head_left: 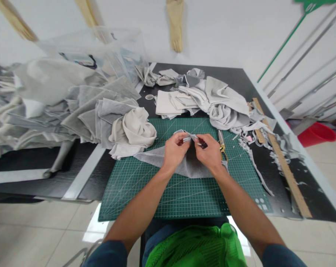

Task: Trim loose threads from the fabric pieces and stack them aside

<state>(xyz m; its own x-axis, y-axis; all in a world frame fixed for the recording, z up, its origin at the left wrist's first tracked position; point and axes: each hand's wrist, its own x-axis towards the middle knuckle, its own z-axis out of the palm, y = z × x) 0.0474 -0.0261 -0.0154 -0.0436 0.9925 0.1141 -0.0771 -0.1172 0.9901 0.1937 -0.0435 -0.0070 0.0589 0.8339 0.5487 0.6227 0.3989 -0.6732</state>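
Note:
A grey piece of fabric (159, 157) lies on the green cutting mat (145, 189), with its upper edge lifted. My left hand (175, 150) pinches that raised edge from the left. My right hand (209, 152) pinches the same edge from the right, fingertips nearly touching those of the left hand. Both hands are closed on the cloth above the middle of the mat. Gold-handled scissors (222, 144) lie on the mat just right of my right hand.
Heaps of grey and cream cloth (95, 111) cover the table's left, folded pieces (184, 102) lie behind the mat. A wooden ruler (281, 155) and fabric scraps (253, 159) lie to the right. A clear plastic bin (101, 48) stands at the back, a red bucket (318, 133) on the floor.

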